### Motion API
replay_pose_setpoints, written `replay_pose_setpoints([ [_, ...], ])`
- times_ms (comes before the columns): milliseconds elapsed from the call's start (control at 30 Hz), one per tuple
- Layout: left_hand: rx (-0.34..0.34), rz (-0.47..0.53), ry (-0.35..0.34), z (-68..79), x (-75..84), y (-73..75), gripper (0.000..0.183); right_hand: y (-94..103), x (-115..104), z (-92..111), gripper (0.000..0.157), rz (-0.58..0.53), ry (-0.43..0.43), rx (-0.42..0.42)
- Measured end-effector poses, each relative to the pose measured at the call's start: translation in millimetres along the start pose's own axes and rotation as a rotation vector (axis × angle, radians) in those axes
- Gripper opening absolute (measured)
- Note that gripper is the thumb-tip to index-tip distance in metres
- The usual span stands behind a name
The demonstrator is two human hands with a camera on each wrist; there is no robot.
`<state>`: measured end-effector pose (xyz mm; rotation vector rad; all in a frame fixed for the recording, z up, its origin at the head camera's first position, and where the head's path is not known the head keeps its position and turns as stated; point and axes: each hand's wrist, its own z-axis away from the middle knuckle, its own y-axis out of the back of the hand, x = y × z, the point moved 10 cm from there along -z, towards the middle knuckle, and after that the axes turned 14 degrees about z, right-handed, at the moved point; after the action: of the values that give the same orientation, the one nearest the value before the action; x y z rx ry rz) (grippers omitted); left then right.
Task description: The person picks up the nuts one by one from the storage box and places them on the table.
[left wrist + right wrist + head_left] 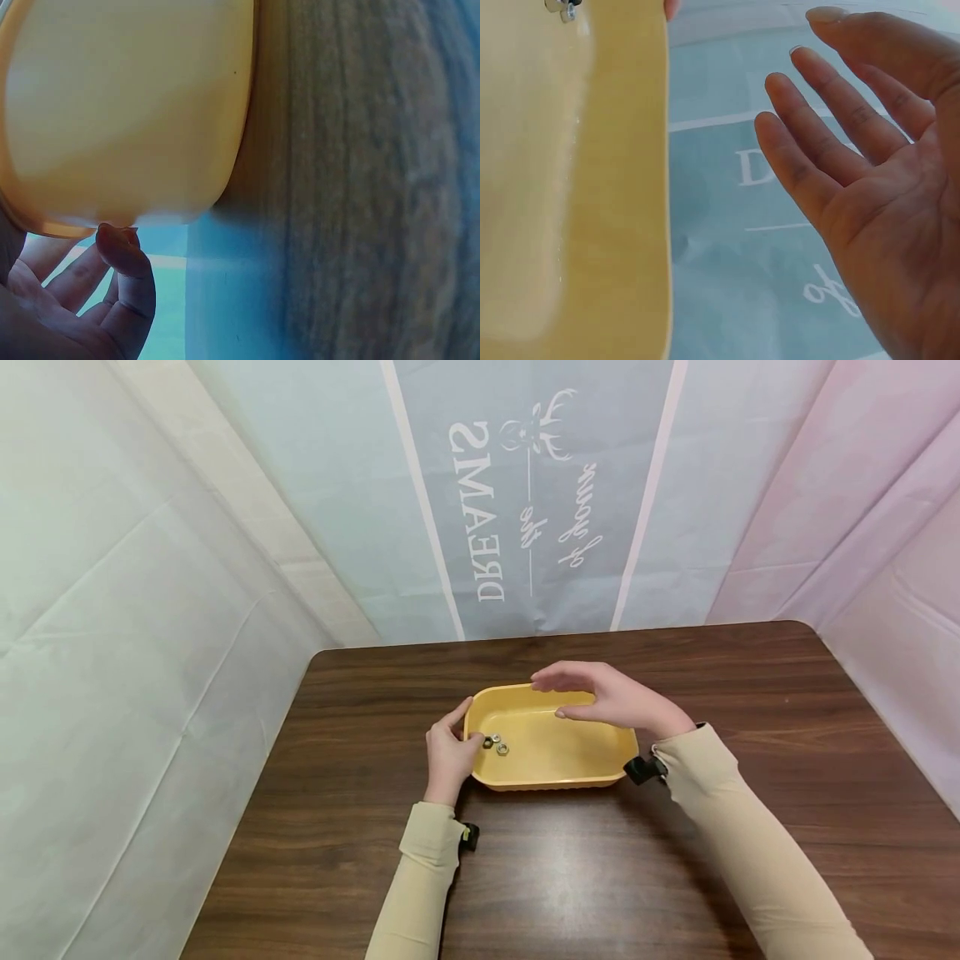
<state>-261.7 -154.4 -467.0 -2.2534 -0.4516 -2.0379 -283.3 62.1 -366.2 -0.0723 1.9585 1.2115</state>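
Yellow and set lengthwise left to right, the tray (pixel 562 747) has its nuts (pixel 502 749) nearest the left hand (pixel 450 757), which grips that end, while the right hand (pixel 611 697) hovers, fingers extended, toward the other.

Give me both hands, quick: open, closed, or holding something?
Left hand: holding the yellow tray by its left end.
Right hand: open, fingers spread loosely, holding nothing.
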Motion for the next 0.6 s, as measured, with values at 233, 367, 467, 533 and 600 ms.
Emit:
replay_pose_setpoints([
  [233, 0.006, -0.016, -0.006, -1.3, -2.1, 0.0, 0.063, -4.6, 9.1, -19.3, 0.051, 0.006, 0.019, -0.021],
  [367, 0.006, -0.013, 0.002, -1.1, -1.7, 0.3, 0.063, -9.0, 16.2, -27.5, 0.050, 0.000, 0.007, -0.050],
  [467, 0.008, -0.016, 0.004, -1.2, -1.2, 0.6, 0.062, -13.8, 19.4, -34.9, 0.049, -0.006, 0.012, -0.072],
  [533, 0.008, -0.022, 0.002, -1.9, -1.1, 0.0, 0.062, -17.3, 22.0, -39.4, 0.049, -0.013, 0.008, -0.081],
  [600, 0.010, -0.026, -0.001, -2.5, -0.9, -0.8, 0.062, -20.9, 24.9, -43.4, 0.049, -0.018, 0.006, -0.083],
])
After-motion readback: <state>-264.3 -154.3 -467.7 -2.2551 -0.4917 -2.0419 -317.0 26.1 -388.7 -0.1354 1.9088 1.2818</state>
